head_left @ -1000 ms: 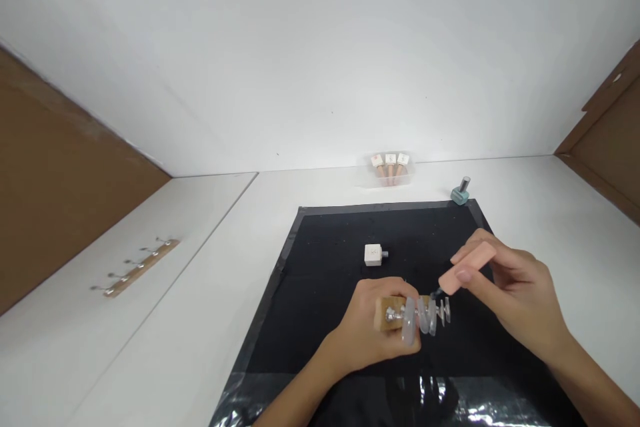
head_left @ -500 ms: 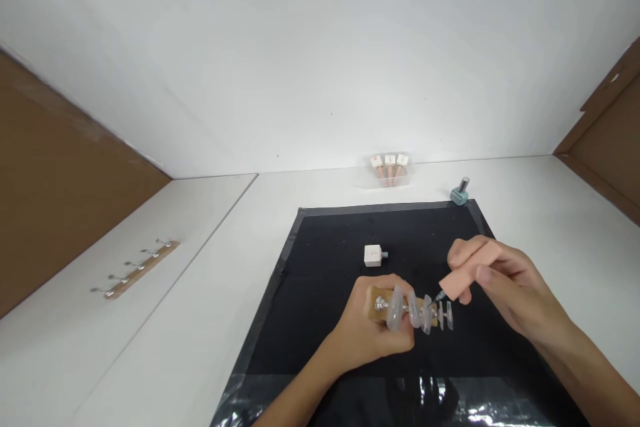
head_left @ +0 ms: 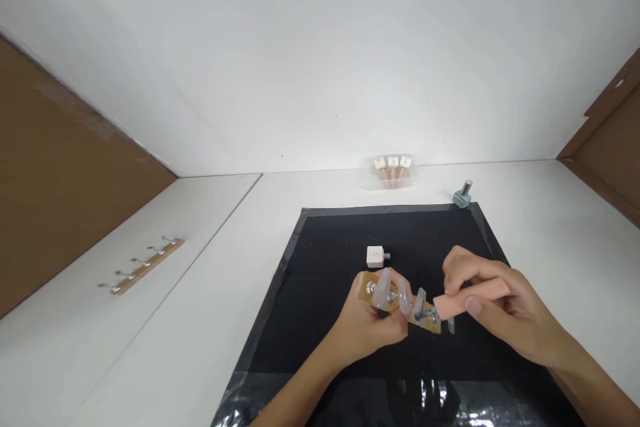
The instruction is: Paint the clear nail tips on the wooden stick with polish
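My left hand (head_left: 367, 327) is closed round a small wooden strip (head_left: 397, 302) that carries a row of clear false nail tips on metal pegs, held above the black mat (head_left: 325, 293). My right hand (head_left: 500, 310) pinches a peach-coloured cap with a fine brush (head_left: 457, 300). The brush end meets the tips at the strip's right end. An open white square bottle (head_left: 375, 256) stands on the mat just beyond my hands.
A teal bottle with a silver cap (head_left: 463, 196) stands at the mat's far right corner. A clear tray with three peach bottles (head_left: 393, 171) sits by the back wall. A second wooden peg strip (head_left: 145, 265) lies on the white table at left. Brown panels flank both sides.
My left hand has tilted the strip so its left end rises and turns toward me. My right hand has dropped lower and brought the brush onto the right-hand tips.
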Demonstrator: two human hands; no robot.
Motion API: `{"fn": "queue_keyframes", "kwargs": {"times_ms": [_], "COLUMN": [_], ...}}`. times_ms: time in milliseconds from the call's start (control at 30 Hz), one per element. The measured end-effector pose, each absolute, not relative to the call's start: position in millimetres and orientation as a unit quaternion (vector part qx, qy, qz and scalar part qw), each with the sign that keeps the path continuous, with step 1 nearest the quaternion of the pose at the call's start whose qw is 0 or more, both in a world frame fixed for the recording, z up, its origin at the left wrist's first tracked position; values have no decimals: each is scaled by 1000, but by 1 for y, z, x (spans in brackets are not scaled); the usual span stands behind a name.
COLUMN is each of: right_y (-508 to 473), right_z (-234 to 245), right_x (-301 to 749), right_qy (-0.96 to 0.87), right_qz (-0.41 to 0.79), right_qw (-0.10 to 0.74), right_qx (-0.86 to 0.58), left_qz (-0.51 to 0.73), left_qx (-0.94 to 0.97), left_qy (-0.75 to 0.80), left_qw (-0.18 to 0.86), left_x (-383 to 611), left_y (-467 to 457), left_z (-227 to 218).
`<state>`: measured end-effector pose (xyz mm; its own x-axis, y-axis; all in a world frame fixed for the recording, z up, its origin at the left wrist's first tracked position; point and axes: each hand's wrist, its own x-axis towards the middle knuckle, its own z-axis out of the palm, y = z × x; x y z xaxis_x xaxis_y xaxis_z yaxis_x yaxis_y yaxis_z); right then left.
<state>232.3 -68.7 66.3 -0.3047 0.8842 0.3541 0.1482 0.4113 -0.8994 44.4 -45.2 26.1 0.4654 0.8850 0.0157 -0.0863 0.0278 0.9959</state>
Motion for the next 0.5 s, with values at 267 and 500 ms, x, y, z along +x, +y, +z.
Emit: {"fn": "queue_keyframes", "kwargs": {"times_ms": [267, 500], "right_y": [-69, -67], "right_z": [65, 67], "right_x": [234, 234], "right_qy": [-733, -736], "right_qz": [342, 324], "right_qw": [473, 473], "right_qx": [-349, -360], "left_qz": [369, 367], "left_qx": [533, 551], "left_qy": [325, 323], "left_qw": [689, 677], "left_x": [43, 43], "left_y": [-46, -44], "left_z": [25, 26]}}
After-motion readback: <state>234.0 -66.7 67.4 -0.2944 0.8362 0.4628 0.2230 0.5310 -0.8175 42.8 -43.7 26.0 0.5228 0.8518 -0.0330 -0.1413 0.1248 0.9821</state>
